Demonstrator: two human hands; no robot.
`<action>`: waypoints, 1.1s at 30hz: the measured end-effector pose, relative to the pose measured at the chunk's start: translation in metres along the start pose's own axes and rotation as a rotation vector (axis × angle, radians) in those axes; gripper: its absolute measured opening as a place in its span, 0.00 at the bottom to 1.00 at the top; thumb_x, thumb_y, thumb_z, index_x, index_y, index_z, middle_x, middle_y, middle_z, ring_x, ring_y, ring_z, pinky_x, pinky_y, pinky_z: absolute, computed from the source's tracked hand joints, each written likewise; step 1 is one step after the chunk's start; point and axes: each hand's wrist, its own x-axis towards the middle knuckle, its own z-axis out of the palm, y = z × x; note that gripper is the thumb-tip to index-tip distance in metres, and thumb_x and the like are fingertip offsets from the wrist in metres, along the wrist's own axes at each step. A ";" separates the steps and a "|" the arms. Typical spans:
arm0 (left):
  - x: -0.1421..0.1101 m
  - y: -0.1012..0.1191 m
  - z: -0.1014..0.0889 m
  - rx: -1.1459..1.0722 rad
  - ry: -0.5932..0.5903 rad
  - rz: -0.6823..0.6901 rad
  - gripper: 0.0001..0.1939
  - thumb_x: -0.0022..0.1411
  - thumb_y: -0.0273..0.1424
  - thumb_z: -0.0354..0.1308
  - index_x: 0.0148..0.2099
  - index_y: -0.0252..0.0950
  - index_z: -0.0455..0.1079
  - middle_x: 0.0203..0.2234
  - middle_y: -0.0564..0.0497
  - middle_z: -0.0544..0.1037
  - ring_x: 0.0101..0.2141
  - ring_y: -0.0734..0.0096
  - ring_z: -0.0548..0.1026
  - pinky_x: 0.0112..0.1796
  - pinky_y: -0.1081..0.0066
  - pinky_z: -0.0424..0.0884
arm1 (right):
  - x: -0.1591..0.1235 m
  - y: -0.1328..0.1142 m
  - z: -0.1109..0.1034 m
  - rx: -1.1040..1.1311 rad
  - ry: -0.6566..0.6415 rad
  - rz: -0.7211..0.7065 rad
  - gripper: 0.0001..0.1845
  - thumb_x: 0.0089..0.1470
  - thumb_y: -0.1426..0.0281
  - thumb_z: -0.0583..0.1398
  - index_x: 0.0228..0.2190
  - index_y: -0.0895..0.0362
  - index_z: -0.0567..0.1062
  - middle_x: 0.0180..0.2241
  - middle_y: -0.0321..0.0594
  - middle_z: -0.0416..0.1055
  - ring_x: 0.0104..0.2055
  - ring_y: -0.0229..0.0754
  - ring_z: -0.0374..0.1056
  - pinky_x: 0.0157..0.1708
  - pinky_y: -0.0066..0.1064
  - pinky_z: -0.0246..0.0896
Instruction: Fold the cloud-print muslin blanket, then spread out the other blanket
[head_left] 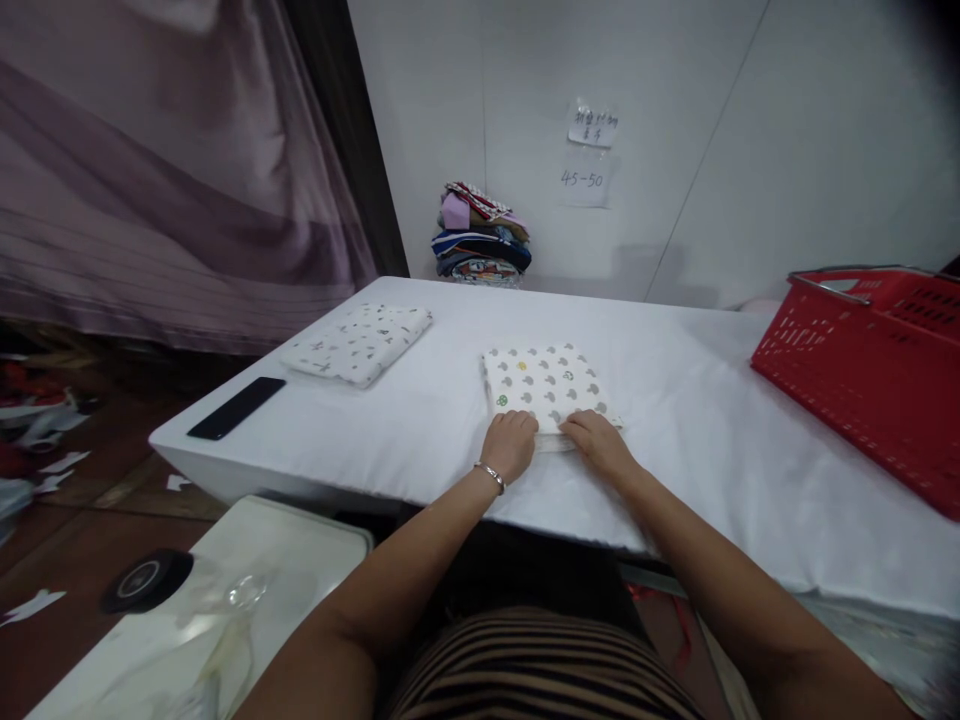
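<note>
A folded white cloth [544,380] with grey prints and a few green and yellow ones lies on the white-covered table [675,400] in front of me. My left hand [512,442], with a silver bracelet at the wrist, has its fingers curled over the cloth's near edge at the left. Along that same edge, a little to the right, my right hand [596,440] grips the cloth in the same way. The fingertips and thumbs are partly hidden. A second folded white cloth [364,343] with small dark prints rests to the left.
A black phone [236,408] lies near the table's left edge. On the right stands a red plastic basket [870,370]. Folded fabrics [482,235] are stacked by the wall. A white surface [300,540] with a round black object [148,580] is low at left.
</note>
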 end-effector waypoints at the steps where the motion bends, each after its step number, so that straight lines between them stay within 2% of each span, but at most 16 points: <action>1: 0.000 0.000 -0.001 -0.013 -0.005 -0.004 0.08 0.58 0.22 0.47 0.38 0.37 0.65 0.35 0.49 0.71 0.39 0.64 0.65 0.40 0.64 0.60 | 0.000 -0.001 0.000 0.007 -0.010 0.008 0.16 0.58 0.75 0.48 0.40 0.57 0.73 0.38 0.44 0.69 0.39 0.44 0.60 0.38 0.34 0.55; 6: -0.006 -0.002 -0.002 -0.045 -0.022 0.017 0.07 0.59 0.24 0.47 0.39 0.37 0.65 0.36 0.48 0.70 0.40 0.65 0.65 0.42 0.64 0.59 | -0.002 -0.005 -0.002 0.010 -0.055 0.024 0.16 0.59 0.73 0.48 0.43 0.56 0.73 0.38 0.44 0.69 0.39 0.44 0.61 0.38 0.35 0.56; 11: -0.016 -0.006 0.000 -0.067 -0.010 0.051 0.06 0.61 0.28 0.48 0.39 0.38 0.66 0.37 0.49 0.69 0.41 0.66 0.64 0.42 0.64 0.59 | -0.008 -0.004 -0.008 0.151 -0.011 0.007 0.17 0.57 0.74 0.49 0.45 0.56 0.71 0.41 0.44 0.69 0.42 0.44 0.62 0.41 0.36 0.59; 14: -0.016 -0.007 0.001 -0.088 0.014 0.039 0.06 0.62 0.29 0.49 0.37 0.38 0.67 0.36 0.49 0.69 0.40 0.67 0.65 0.41 0.65 0.60 | -0.006 0.003 -0.012 0.262 0.099 0.093 0.15 0.58 0.72 0.49 0.43 0.55 0.72 0.41 0.44 0.70 0.44 0.42 0.64 0.44 0.36 0.61; 16: -0.010 -0.006 -0.001 -0.105 0.018 0.005 0.08 0.62 0.32 0.49 0.34 0.37 0.68 0.34 0.49 0.70 0.39 0.67 0.66 0.40 0.66 0.61 | -0.002 0.009 -0.012 0.248 0.161 0.161 0.16 0.58 0.70 0.49 0.43 0.56 0.72 0.44 0.45 0.69 0.47 0.43 0.63 0.46 0.37 0.60; 19: 0.003 -0.005 -0.003 -0.119 0.007 -0.081 0.15 0.64 0.36 0.46 0.30 0.37 0.68 0.31 0.49 0.71 0.37 0.67 0.68 0.39 0.66 0.63 | 0.003 0.016 -0.005 0.118 0.090 0.222 0.18 0.58 0.66 0.49 0.46 0.58 0.70 0.51 0.49 0.64 0.55 0.47 0.57 0.52 0.43 0.55; 20: 0.007 -0.005 -0.003 -0.118 0.022 -0.098 0.15 0.64 0.36 0.45 0.31 0.37 0.69 0.33 0.48 0.72 0.39 0.66 0.68 0.40 0.65 0.63 | 0.003 0.016 -0.002 0.068 0.034 0.243 0.20 0.59 0.64 0.48 0.48 0.59 0.68 0.53 0.50 0.63 0.57 0.48 0.55 0.53 0.45 0.52; 22: 0.011 -0.007 0.001 -0.110 0.066 -0.107 0.12 0.63 0.36 0.46 0.39 0.38 0.69 0.42 0.47 0.71 0.47 0.64 0.65 0.47 0.62 0.61 | 0.000 0.017 0.006 -0.007 -0.071 0.284 0.22 0.59 0.62 0.47 0.51 0.59 0.66 0.56 0.50 0.59 0.59 0.50 0.51 0.55 0.48 0.47; 25: 0.008 -0.010 0.014 -0.100 0.059 -0.126 0.18 0.63 0.36 0.45 0.54 0.39 0.62 0.58 0.49 0.59 0.58 0.61 0.53 0.56 0.57 0.51 | -0.008 0.017 0.013 -0.017 -0.155 0.317 0.25 0.60 0.60 0.44 0.54 0.59 0.63 0.58 0.48 0.55 0.61 0.48 0.47 0.57 0.47 0.43; 29: -0.001 -0.011 0.027 -0.111 -0.003 -0.174 0.22 0.65 0.38 0.38 0.60 0.41 0.55 0.62 0.52 0.52 0.61 0.62 0.44 0.59 0.55 0.44 | -0.003 0.024 0.014 0.066 -0.193 0.358 0.25 0.60 0.59 0.45 0.53 0.57 0.64 0.58 0.47 0.56 0.61 0.47 0.48 0.57 0.47 0.45; 33: -0.002 -0.009 0.028 -0.111 -0.005 -0.188 0.23 0.65 0.37 0.38 0.60 0.41 0.55 0.62 0.52 0.51 0.62 0.62 0.43 0.59 0.54 0.43 | 0.034 0.036 0.015 0.090 -0.116 0.373 0.25 0.59 0.60 0.46 0.54 0.57 0.62 0.59 0.48 0.54 0.61 0.48 0.47 0.56 0.46 0.47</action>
